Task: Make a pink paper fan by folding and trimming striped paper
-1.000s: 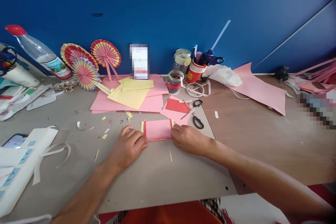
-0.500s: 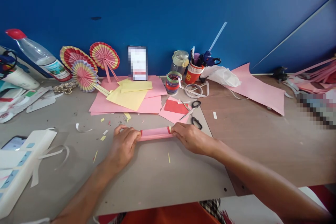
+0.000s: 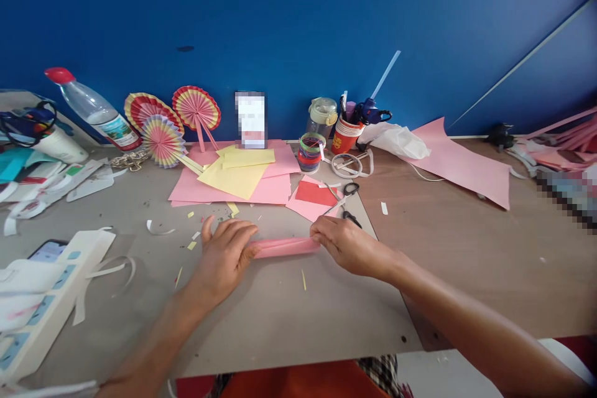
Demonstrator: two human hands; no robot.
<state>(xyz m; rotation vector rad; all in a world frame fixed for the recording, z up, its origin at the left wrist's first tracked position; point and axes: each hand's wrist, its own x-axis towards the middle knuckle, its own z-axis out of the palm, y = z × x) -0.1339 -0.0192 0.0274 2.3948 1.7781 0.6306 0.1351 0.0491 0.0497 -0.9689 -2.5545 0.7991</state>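
The folded pink paper (image 3: 286, 248) is just below the centre of the frame, over the worktop (image 3: 280, 323), its long axis running nearly level from left to right. It spans the gap between the hands, so neither is nearer: the left hand (image 3: 228, 252) pinches its left end between thumb and fingers, the right hand (image 3: 347, 245) its right end. Scissors (image 3: 344, 197) lie just above the right hand, partly hidden by it.
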